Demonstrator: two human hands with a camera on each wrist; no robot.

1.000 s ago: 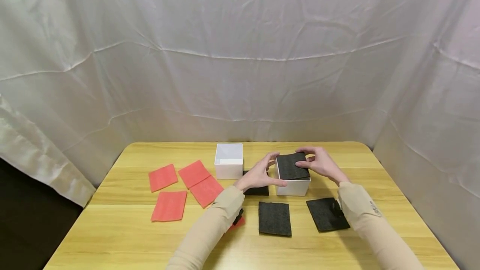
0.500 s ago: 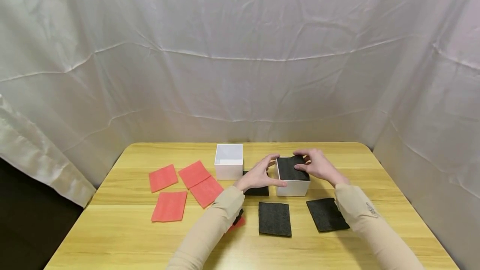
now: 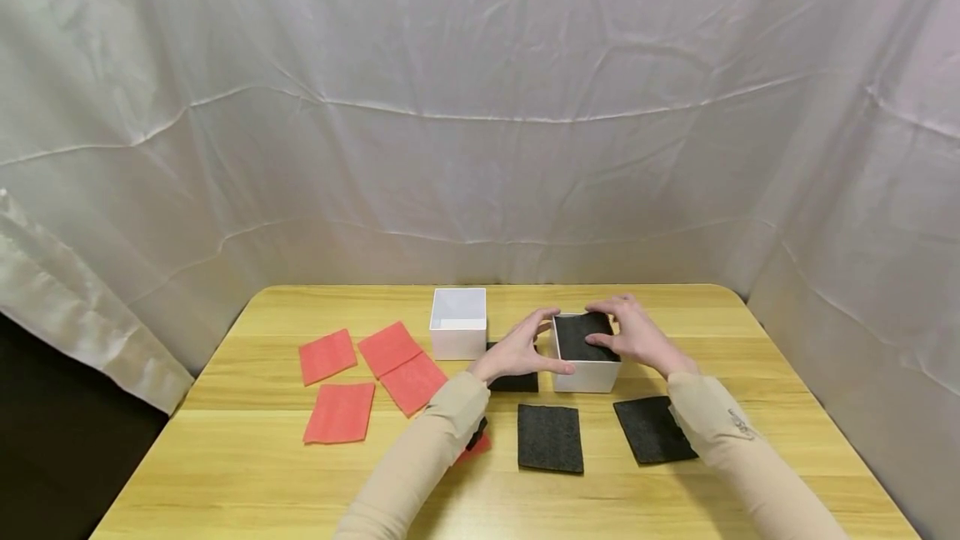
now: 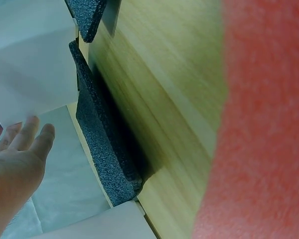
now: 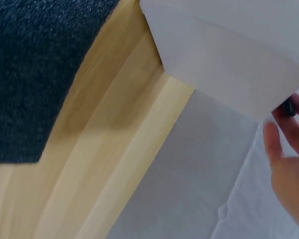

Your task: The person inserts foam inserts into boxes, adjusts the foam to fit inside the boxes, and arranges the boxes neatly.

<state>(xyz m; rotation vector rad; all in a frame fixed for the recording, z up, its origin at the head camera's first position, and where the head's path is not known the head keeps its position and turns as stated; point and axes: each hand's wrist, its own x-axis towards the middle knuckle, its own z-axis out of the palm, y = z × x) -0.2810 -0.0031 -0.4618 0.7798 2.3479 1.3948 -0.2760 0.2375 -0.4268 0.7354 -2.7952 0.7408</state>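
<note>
My left hand (image 3: 513,352) holds a small white box (image 3: 587,377), thumb at its near left corner and fingers at the far left edge. A black felt square (image 3: 576,338) lies at the top of that box, about level with the rim. My right hand (image 3: 641,333) pinches the felt at the box's right side, thumb on its upper face, fingertips by the far edge. In the right wrist view, a dark sliver of felt (image 5: 289,107) shows by the fingers. Whatever lies beneath the felt is hidden.
A second white box (image 3: 457,343) stands to the left. Several red felt squares (image 3: 339,412) lie on the wooden table's left side. Black felt squares (image 3: 550,438) lie in front and right (image 3: 652,430), another (image 3: 513,382) beneath my left wrist. Grey curtains (image 3: 480,173) surround the table.
The black felt has gone down from above the rim into the box's opening. My right hand has shifted slightly left with it; the left hand has stayed in place on the box.
</note>
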